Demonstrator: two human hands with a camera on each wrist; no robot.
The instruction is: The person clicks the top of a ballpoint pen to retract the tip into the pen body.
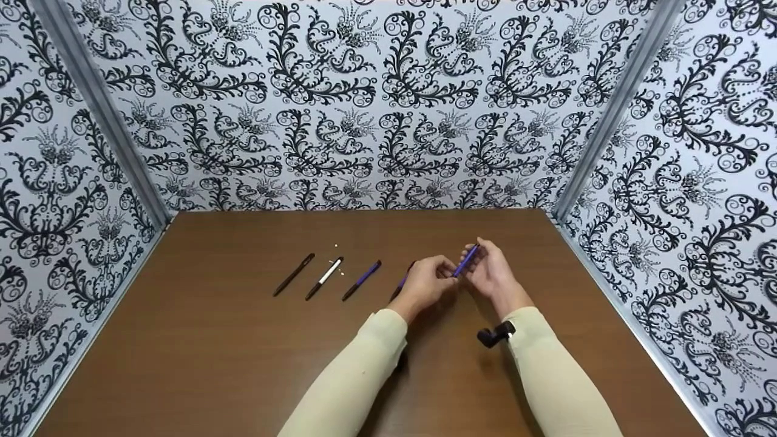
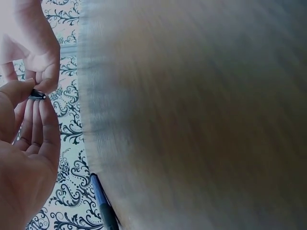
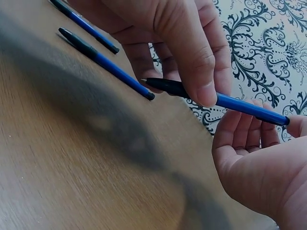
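Above the table, my left hand (image 1: 427,280) pinches a blue ballpoint pen (image 1: 466,261) by its black grip, between thumb and fingers. In the right wrist view the pen (image 3: 244,106) lies tilted, its small metal point showing at the black end. My right hand (image 1: 495,274) is at the pen's other end, thumb tip against the end and fingers curled behind the barrel. In the left wrist view only the pen's dark tip shows between the left hand's (image 2: 29,182) thumb and fingers. Another pen (image 1: 400,286) lies partly hidden behind the left hand.
To the left on the brown table (image 1: 200,340) lie a blue pen (image 1: 362,280), a white pen (image 1: 324,278) and a black pen (image 1: 294,275), spaced in a slanted row. Tiny white bits (image 1: 341,273) are scattered near the white pen. Patterned walls (image 1: 364,121) enclose the table.
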